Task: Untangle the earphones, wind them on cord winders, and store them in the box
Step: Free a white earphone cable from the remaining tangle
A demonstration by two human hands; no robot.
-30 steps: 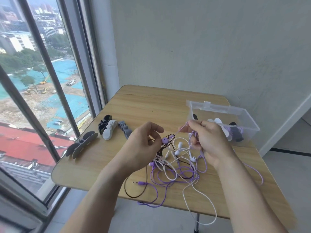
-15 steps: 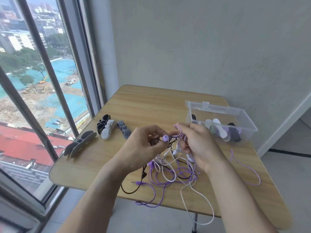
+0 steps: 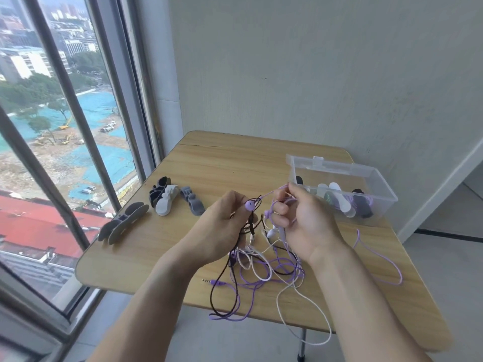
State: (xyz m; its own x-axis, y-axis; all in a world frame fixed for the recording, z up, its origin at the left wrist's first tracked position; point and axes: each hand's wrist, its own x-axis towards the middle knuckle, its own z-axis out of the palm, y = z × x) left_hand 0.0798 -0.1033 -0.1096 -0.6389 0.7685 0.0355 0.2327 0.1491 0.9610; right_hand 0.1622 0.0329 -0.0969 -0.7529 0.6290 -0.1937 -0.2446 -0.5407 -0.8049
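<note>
A tangle of purple, white and black earphone cords (image 3: 264,267) lies on the wooden table (image 3: 209,163) and hangs over its near edge. My left hand (image 3: 222,226) pinches a purple earbud (image 3: 250,205) together with black cord. My right hand (image 3: 305,220) grips purple cord beside a second purple earbud (image 3: 267,213), a thin strand stretching between the two hands. A clear plastic box (image 3: 339,176) at the right holds several wound earphones. Empty cord winders lie at the left: a dark grey one (image 3: 122,223), a black one (image 3: 158,190), a white one (image 3: 166,199) and a grey one (image 3: 192,201).
A tall window with dark bars (image 3: 65,100) runs along the table's left side. A plain wall (image 3: 313,74) stands behind the table. A purple cord loop (image 3: 379,257) trails on the table's right part. A purple jack plug (image 3: 213,281) lies near the front edge.
My hands came together, then parted slightly. The right hand now draws a purple strand out from the earbud held by the left hand. A purple loop has spread on the table's right side.
</note>
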